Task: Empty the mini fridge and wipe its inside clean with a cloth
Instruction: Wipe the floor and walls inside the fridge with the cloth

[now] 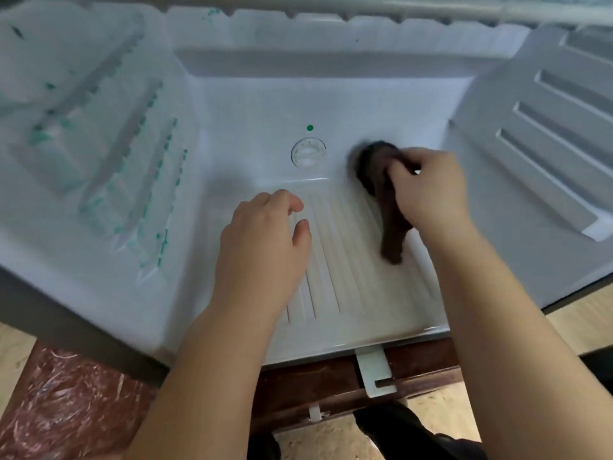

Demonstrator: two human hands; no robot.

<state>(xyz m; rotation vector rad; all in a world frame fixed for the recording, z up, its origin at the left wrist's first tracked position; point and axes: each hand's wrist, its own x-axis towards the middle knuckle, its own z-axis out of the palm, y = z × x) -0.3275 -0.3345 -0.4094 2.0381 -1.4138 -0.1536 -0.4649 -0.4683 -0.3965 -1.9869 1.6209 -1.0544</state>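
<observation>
Both forearms reached into the white plastic mini fridge (331, 104). The right hand (431, 190), fingers curled, gripped a dark brown cloth (374, 167) against the back wall, right of the round dial (308, 152). The left hand (262, 237) rested palm-down on the ribbed floor (348, 277), fingers loosely bent and holding nothing.

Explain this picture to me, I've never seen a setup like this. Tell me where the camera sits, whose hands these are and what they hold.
There is no machine here. A person wears one camera on the head, and it looks down at their own hands inside a white mini fridge. The right hand grips a dark cloth at the back wall, beside a round dial. The left hand holds nothing; its fingers are loosely curled over the ribbed floor. The picture is somewhat blurred.
</observation>
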